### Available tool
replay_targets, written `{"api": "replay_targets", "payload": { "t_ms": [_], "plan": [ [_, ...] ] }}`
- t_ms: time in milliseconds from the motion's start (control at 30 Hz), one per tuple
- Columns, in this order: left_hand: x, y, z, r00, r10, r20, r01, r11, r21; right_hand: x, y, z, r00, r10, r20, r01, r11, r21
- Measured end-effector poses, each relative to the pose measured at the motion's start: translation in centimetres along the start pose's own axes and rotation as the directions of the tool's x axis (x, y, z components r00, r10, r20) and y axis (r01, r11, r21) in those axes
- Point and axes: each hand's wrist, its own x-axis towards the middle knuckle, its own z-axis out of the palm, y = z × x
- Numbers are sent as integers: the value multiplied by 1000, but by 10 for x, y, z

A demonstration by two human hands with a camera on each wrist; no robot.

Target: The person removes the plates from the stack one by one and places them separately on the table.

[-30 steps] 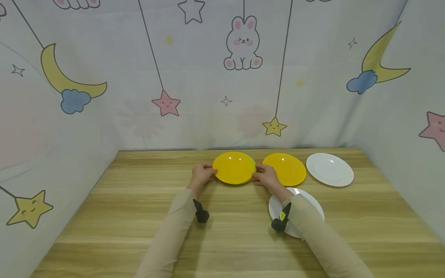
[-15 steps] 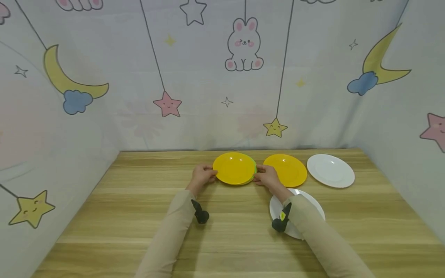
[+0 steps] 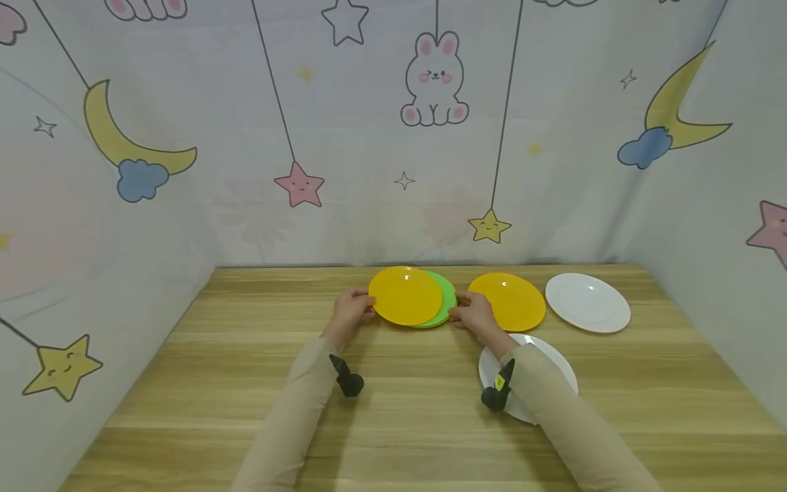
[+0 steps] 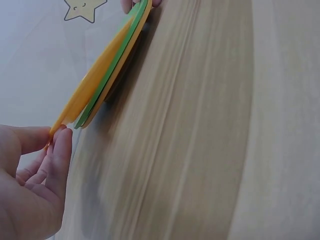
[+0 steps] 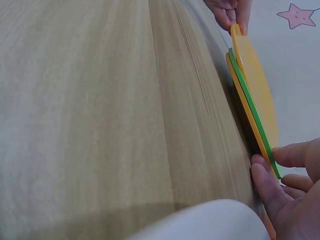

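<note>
In the head view my left hand (image 3: 350,316) pinches the left rim of a yellow plate (image 3: 404,295). That plate overlaps a green plate (image 3: 445,301), whose right crescent shows. A second yellow plate (image 5: 247,102) lies directly under the green one, visible edge-on in the right wrist view. My right hand (image 3: 476,316) pinches the right rims of the green plate and that lower yellow plate together, thumb on top and fingers beneath. The left wrist view shows the top yellow plate (image 4: 82,95) tilted, its held side apart from the green plate (image 4: 107,75).
Another yellow plate (image 3: 513,304) lies behind my right hand, with a white plate (image 3: 587,303) to its right. A nearer white plate (image 3: 553,362) is partly covered by my right forearm. The wooden table (image 3: 246,383) meets a patterned cloth wall (image 3: 344,232) at the back.
My left hand has drawn the top yellow plate to the left, uncovering more of the green plate. My right hand has stayed nearly in place.
</note>
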Motion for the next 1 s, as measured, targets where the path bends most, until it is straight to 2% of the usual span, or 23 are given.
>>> {"api": "replay_targets", "payload": {
  "t_ms": [233,700,1000],
  "plan": [
    [-2,5,-7,1000,8,-13,-9,1000,-13,0,1,0,1000,-5,-12,5,1000,-7],
    [-12,11,-27,997,70,-23,-70,998,-3,-1,1,1,1000,-2,-23,2,1000,14],
    [-19,13,-42,997,59,-46,-59,998,-5,0,2,1,1000,-14,-23,14,1000,18]
  ]
}}
